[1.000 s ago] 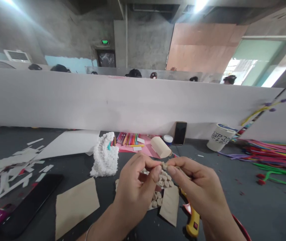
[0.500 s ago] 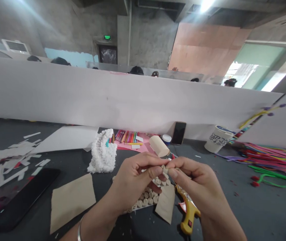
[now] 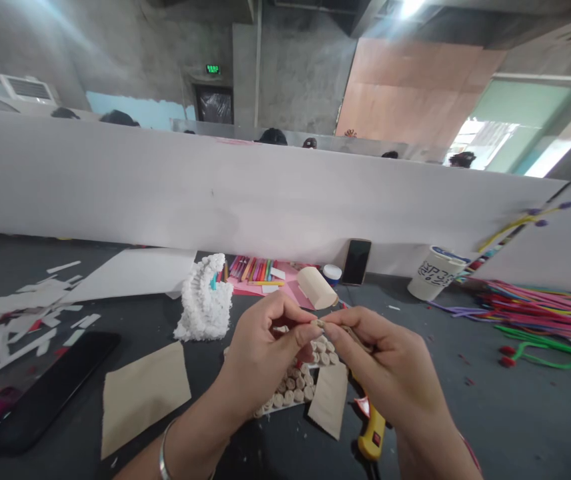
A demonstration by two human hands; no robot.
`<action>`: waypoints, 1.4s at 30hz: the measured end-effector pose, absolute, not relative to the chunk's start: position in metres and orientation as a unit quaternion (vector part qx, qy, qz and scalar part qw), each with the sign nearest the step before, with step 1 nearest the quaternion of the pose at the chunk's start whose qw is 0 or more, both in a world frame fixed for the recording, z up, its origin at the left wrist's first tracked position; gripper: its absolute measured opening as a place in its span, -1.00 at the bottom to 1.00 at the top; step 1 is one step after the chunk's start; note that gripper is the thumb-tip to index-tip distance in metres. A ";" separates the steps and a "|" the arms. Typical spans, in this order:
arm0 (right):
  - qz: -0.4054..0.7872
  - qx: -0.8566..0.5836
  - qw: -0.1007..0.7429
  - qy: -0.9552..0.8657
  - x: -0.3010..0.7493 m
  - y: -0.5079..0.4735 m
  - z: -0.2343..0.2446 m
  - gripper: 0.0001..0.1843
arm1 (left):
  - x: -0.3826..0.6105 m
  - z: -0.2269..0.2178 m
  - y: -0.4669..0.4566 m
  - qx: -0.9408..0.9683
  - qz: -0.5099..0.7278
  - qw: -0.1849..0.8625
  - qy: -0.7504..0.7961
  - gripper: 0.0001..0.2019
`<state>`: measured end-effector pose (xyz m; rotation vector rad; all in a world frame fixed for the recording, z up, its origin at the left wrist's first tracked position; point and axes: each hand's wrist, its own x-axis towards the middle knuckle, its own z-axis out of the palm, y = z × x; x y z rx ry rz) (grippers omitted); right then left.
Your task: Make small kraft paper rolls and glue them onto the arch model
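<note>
Both hands meet fingertip to fingertip above the table. My left hand is closed, its thumb and forefinger pinching a small twisted beige paper strip. Opposite it, my right hand pinches the same strip, part of which shows under its fingers. Below them lies a white board covered in small beige paper rolls, partly hidden by my left hand. A beige paper rectangle overlaps the board's right side. Under my right hand is a yellow glue gun, mostly covered. A larger beige paper sheet lies left of my wrist.
A fluffy white model, coloured pens, a beige paper roll and a phone stand toward the partition. Right are a paper cup and pipe cleaners. Paper strips and a black phone lie left.
My fingertips have shifted slightly left and turned the beige strip between them. My right hand now covers more of the glue gun.
</note>
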<state>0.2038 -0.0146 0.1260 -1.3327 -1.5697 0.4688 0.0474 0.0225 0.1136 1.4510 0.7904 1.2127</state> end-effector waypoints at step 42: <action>0.238 -0.537 0.378 -0.716 0.221 -0.015 0.126 -0.81 | 0.039 0.122 0.024 0.664 0.396 0.533 0.342 -0.70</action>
